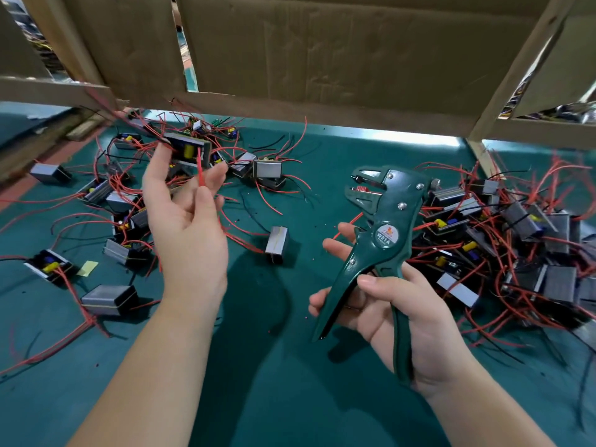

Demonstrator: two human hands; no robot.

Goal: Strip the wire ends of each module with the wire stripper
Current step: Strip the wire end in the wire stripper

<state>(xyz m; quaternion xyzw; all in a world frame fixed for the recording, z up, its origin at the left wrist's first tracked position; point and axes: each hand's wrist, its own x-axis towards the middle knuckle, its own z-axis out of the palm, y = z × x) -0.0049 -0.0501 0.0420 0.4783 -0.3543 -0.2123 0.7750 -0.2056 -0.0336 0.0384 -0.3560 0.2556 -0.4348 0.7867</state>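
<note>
On the far L, loose modules [109, 300] w/ red and black wires lie scattered over the green table [290, 382], a yellow slip [87, 268] among them. Next, our left hand [187, 227] is raised above that scatter, holding one module [187, 150] up at the fingertips: index on its L end, other fingers curled to its R side. A red wire [200, 169] hangs from it down to our thumb, which touches the wire's lower end. The wire end is well apart from the tool.

Centre: a lone module [277, 243] stands on the table between our hands.

R of that, our right hand [396, 308] grips the wire stripper [380, 233] by its handles, which are spread, thumb across the rear one, fingers behind the front one. The head points up and L, jaws apart, w/ smth red inside; we can't tell what. Far R, a dense pile of modules [516, 246] w/ tangled wires. Cardboard [322, 53] on a wood frame runs across the back.
</note>
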